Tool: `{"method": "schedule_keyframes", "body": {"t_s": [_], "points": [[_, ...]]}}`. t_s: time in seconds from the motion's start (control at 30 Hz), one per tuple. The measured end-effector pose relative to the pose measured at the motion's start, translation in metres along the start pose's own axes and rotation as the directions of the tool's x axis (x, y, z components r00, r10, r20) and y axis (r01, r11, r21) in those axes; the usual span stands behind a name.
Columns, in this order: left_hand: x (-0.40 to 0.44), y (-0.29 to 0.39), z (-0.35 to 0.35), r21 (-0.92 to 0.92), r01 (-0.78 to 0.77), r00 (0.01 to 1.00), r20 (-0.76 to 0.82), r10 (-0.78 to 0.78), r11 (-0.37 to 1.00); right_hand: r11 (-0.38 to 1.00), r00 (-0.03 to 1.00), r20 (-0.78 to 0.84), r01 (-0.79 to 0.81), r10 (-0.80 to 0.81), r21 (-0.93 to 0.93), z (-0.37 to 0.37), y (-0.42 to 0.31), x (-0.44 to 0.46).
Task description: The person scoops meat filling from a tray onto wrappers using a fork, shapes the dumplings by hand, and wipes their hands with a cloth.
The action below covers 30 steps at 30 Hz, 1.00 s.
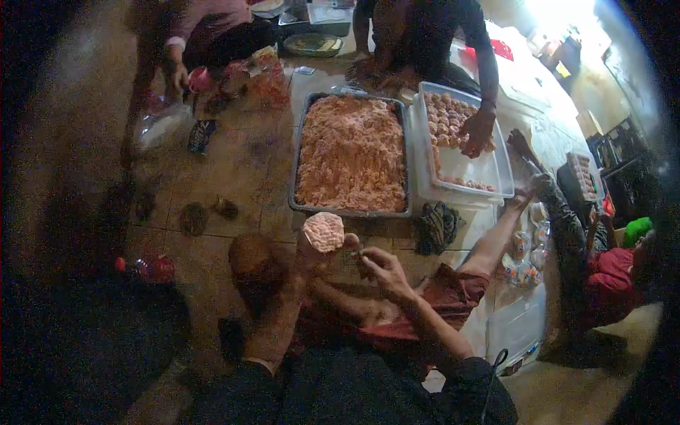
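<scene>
A flat, round, pinkish patty of minced mixture lies on my left hand, just in front of a large tray. My right hand is closed to the right of it, with fingertips pinched on something small and thin that I cannot make out. The dark-rimmed tray holds a broad mass of the same pinkish mixture. Right of the tray, a clear plastic box contains rows of shaped balls. A co-worker's hand reaches into that box.
A dark crumpled cloth lies below the box. A red-capped bottle is at left, near a dark can. Another person's hand is among plastic bags. A person in red sits at right.
</scene>
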<state>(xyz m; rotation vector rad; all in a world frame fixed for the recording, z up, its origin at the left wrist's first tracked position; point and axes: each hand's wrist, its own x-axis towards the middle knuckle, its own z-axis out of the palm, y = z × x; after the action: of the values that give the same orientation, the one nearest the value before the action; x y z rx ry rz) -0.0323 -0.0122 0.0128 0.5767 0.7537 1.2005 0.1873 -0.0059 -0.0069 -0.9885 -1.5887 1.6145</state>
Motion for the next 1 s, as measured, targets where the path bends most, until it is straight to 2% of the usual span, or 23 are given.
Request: {"method": "schedule_keyframes", "body": {"t_s": [0.07, 0.1, 0.17, 0.2, 0.27, 0.4, 0.43, 0.47, 0.5, 0.53, 0.6, 0.63, 0.7, 0.73, 0.77, 0.83, 0.87, 0.93, 0.97, 1.0], "points": [[-0.002, -0.002, 0.004, 0.188, -0.109, 0.994, 0.021, 0.107, 0.976, 0.974, 0.980, -0.005, -0.199, 0.201, 0.113, 0.009, -0.008, -0.006], [-0.002, -0.002, 0.005, 0.266, -0.153, 0.988, 0.039, 0.148, 0.952, 0.974, 0.980, -0.008, -0.197, 0.199, 0.114, 0.008, -0.012, -0.006], [-0.001, 0.000, 0.008, 0.406, -0.214, 0.977, 0.076, 0.201, 0.889, 0.975, 0.988, -0.025, 0.149, -0.156, -0.168, 0.008, -0.026, 0.000], [-0.002, 0.000, 0.009, 0.464, -0.242, 0.970, 0.098, 0.223, 0.852, 0.975, 0.988, -0.023, 0.149, -0.155, -0.165, 0.003, -0.034, 0.002], [-0.002, 0.003, 0.010, 0.518, -0.265, 0.964, 0.121, 0.237, 0.813, 0.777, 0.933, 0.066, 0.332, -0.354, -0.534, -0.012, -0.052, 0.005], [-0.004, 0.011, 0.011, 0.553, -0.276, 0.961, 0.139, 0.239, 0.786, 0.811, 0.955, -0.066, 0.207, -0.288, -0.547, -0.025, -0.044, 0.005], [-0.005, 0.013, 0.010, 0.559, -0.277, 0.960, 0.136, 0.243, 0.782, 0.810, 0.955, -0.065, 0.208, -0.290, -0.549, -0.031, -0.016, 0.003], [-0.005, 0.015, 0.009, 0.569, -0.281, 0.959, 0.136, 0.248, 0.773, 0.934, 0.983, -0.062, 0.143, -0.172, -0.327, -0.039, 0.029, 0.001], [-0.006, 0.017, 0.011, 0.579, -0.289, 0.956, 0.137, 0.258, 0.762, 0.995, 0.998, -0.028, 0.054, -0.056, -0.086, -0.043, 0.054, 0.000], [-0.006, 0.018, 0.011, 0.593, -0.297, 0.953, 0.140, 0.267, 0.748, 0.995, 0.998, -0.030, 0.054, -0.056, -0.085, -0.039, 0.046, -0.006], [-0.007, 0.019, 0.013, 0.625, -0.314, 0.947, 0.155, 0.281, 0.715, 0.988, 0.985, 0.082, -0.154, 0.152, 0.024, -0.023, 0.015, -0.018], [-0.006, 0.019, 0.014, 0.643, -0.326, 0.943, 0.167, 0.289, 0.693, 0.988, 0.985, 0.081, -0.153, 0.150, 0.026, -0.020, 0.018, -0.017], [-0.003, 0.015, 0.016, 0.687, -0.375, 0.923, 0.216, 0.317, 0.622, 0.998, 0.987, 0.152, 0.053, -0.057, 0.030, -0.014, 0.022, -0.016], [-0.002, 0.012, 0.020, 0.713, -0.401, 0.911, 0.243, 0.334, 0.575, 0.975, 0.969, 0.125, 0.219, -0.214, -0.030, -0.007, 0.017, -0.012], [0.000, 0.010, 0.023, 0.735, -0.434, 0.892, 0.268, 0.364, 0.521, 0.976, 0.969, 0.124, 0.218, -0.213, -0.029, -0.010, 0.017, -0.009], [-0.001, 0.010, 0.026, 0.769, -0.494, 0.840, 0.301, 0.452, 0.406, 0.874, 0.951, 0.140, 0.308, -0.275, -0.376, -0.016, 0.019, -0.004], [-0.002, 0.013, 0.028, 0.812, -0.449, 0.838, 0.238, 0.491, 0.373, 0.875, 0.951, 0.145, 0.309, -0.274, -0.374, -0.017, 0.003, -0.003], [-0.007, 0.019, 0.028, 0.894, -0.275, 0.850, 0.054, 0.525, 0.353, 0.836, 0.990, 0.025, 0.134, -0.142, -0.533, -0.020, -0.029, -0.009], [-0.006, 0.019, 0.025, 0.894, -0.274, 0.850, 0.052, 0.525, 0.354, 0.835, 0.990, 0.027, 0.133, -0.141, -0.533, -0.024, -0.030, -0.010], [-0.004, 0.017, 0.020, 0.859, -0.382, 0.810, 0.132, 0.571, 0.343, 0.882, 0.997, -0.011, 0.064, -0.078, -0.466, -0.027, -0.030, -0.014]]}}
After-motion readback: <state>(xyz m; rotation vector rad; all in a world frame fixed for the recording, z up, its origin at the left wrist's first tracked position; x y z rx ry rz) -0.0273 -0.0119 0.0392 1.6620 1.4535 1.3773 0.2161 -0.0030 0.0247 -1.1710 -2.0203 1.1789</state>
